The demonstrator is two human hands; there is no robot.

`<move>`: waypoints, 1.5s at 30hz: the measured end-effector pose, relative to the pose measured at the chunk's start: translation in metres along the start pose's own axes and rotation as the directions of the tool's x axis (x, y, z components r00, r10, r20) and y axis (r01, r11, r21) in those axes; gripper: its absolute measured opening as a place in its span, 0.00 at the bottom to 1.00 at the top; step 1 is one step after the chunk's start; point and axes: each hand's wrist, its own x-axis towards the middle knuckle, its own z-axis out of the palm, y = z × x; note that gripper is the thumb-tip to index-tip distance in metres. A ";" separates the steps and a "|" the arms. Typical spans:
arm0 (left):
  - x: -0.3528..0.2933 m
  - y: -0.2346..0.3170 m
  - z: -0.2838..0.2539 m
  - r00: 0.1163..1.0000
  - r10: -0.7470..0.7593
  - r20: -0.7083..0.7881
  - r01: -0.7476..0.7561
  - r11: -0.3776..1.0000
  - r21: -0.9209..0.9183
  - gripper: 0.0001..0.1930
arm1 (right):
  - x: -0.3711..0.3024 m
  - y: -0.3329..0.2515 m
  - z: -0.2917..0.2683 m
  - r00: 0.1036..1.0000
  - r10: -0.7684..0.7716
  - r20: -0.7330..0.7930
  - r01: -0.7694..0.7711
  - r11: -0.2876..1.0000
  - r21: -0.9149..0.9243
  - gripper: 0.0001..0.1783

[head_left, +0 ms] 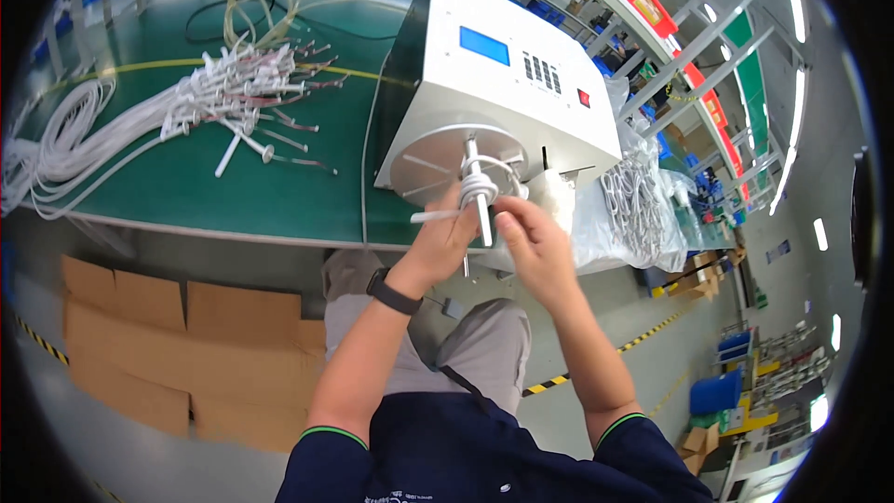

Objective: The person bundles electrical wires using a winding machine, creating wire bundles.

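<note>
Head: L hand point(440, 247), R hand point(540, 250) at 1 wht coil point(479, 190), 1 mach. point(495, 93)

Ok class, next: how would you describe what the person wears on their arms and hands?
The left hand and right hand wear no gloves. A black band circles the left wrist; the right wrist shows none. The left sleeve and right sleeve are short and dark navy, with bright green edging at the hem.

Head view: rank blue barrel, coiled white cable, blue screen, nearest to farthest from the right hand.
1. Coiled white cable, just left of the right hand
2. Blue screen, on the white machine
3. Blue barrel, off to the far right
</note>
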 end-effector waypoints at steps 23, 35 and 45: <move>-0.004 0.005 -0.033 0.937 -0.203 0.285 0.212 0.977 -0.001 0.10 | 0.057 0.007 0.020 0.857 0.126 0.500 -0.480 0.550 0.684 0.29; 0.001 -0.013 -0.026 0.892 -0.447 0.067 0.427 0.783 -0.453 0.36 | 0.075 0.000 0.018 0.727 0.197 0.658 -0.643 0.533 0.550 0.19; 0.007 -0.003 -0.008 0.864 -0.500 -0.060 0.425 0.788 -0.446 0.37 | 0.058 0.008 0.034 0.794 0.280 0.539 -0.607 0.340 0.718 0.06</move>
